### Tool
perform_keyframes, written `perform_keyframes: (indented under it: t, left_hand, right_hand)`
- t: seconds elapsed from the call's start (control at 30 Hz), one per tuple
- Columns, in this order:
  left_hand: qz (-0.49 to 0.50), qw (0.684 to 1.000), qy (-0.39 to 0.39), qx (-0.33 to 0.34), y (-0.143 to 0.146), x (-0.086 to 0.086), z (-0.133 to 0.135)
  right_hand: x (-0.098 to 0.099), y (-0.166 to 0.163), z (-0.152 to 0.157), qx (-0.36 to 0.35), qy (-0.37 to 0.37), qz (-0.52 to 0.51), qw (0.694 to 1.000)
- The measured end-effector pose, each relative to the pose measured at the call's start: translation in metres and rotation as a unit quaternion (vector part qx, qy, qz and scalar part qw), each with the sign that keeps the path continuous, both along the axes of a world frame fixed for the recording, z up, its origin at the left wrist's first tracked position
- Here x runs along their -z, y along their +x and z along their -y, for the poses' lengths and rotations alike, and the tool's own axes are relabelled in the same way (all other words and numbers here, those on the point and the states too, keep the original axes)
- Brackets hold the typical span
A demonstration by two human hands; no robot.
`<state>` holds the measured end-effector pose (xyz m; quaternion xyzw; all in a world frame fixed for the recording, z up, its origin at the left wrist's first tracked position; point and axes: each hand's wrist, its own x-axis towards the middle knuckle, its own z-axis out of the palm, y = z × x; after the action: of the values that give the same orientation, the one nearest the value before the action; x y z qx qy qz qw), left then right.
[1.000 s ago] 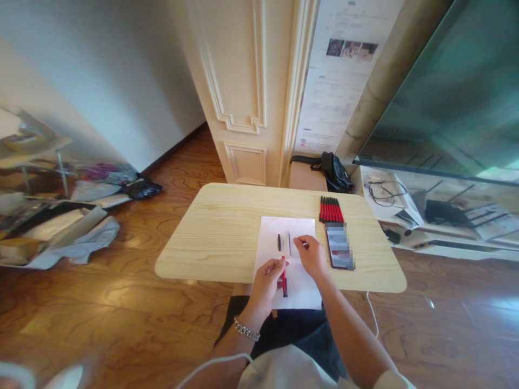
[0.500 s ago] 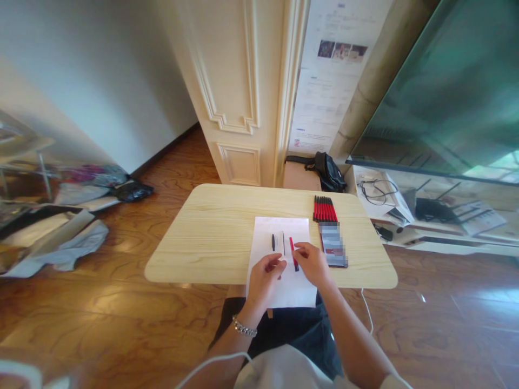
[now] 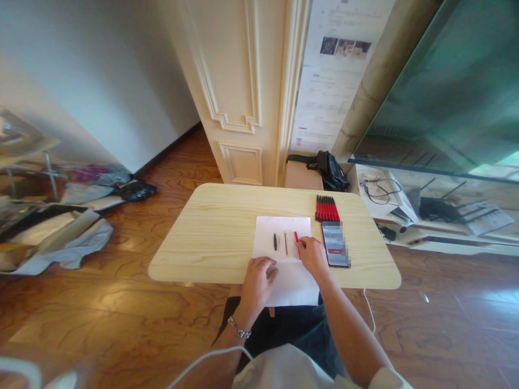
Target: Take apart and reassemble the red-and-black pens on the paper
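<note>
A white sheet of paper (image 3: 290,286) lies on the table with pen parts in a row on it. From left to right they are a short black pen piece (image 3: 275,241), a thin dark ink refill (image 3: 286,244) and a red pen barrel (image 3: 296,236). My right hand (image 3: 313,255) pinches the barrel, covering its lower part. Nothing shows in my left hand (image 3: 260,274), which rests near the sheet's left side, fingers bent and thumb apart.
Several red pens with black ends (image 3: 327,208) lie side by side at the table's (image 3: 211,232) back right. Below them is a phone (image 3: 335,246) with a blurred screen. A black bag (image 3: 332,170) sits behind the table, and a white cable (image 3: 370,313) hangs at its front right.
My right hand has shifted the red barrel slightly up and to the right. My left hand has drawn back left and down, away from the pen parts.
</note>
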<state>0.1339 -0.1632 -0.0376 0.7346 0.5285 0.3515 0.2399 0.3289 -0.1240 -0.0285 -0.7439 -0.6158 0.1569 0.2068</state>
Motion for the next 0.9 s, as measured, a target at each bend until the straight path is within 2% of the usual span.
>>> perform_keyframes:
  t: [0.27, 0.6, 0.73, 0.9]
  left_hand:
    - [-0.019, 1.000, -0.010, 0.011, 0.000, 0.006, -0.001]
    - [0.022, 1.000, -0.013, -0.001, 0.006, -0.005, 0.003]
    - [0.080, 0.995, -0.050, -0.014, 0.007, -0.011, 0.006]
    - [0.143, 0.979, -0.142, -0.022, 0.009, -0.018, 0.012]
  right_hand:
    - [-0.003, 0.009, 0.017, 0.044, 0.057, -0.064, 0.995]
    - [0.002, 0.019, 0.026, 0.049, 0.059, -0.085, 0.993]
    - [-0.001, 0.017, 0.021, 0.040, 0.054, -0.071, 0.995]
    - [-0.005, 0.014, 0.007, 0.023, 0.034, -0.037, 0.998]
